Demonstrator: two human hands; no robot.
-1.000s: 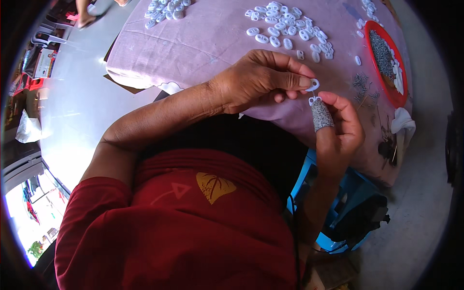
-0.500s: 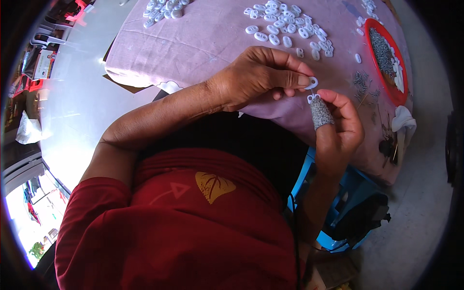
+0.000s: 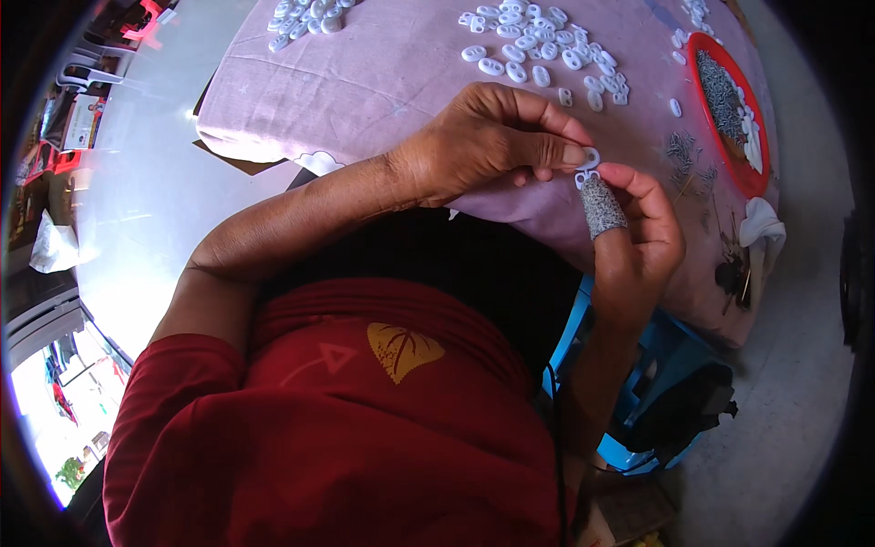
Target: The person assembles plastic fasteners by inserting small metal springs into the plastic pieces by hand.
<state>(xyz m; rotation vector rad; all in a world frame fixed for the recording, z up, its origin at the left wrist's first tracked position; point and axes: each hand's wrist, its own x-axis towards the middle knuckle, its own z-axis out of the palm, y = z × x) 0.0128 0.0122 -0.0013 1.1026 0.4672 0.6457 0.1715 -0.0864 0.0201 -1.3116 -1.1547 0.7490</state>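
My left hand pinches a white oval plastic piece with a hole between thumb and forefinger, over the table's near edge. Just below it, my right hand holds a smaller white plastic piece with two holes. The two pieces meet; whatever joins them is too small to make out. A speckled grey sleeve covers my right thumb. A pile of white oval pieces lies beyond my hands on the pink cloth.
At right, a red tray holds small grey metal parts and white pieces. More metal parts lie loose beside it, near thin tools and a white cloth. Another white pile sits far left. A blue plastic chair stands below the table.
My right hand has moved slightly up toward the left one. The gap between the two white pieces, where a thin grey part showed, has closed.
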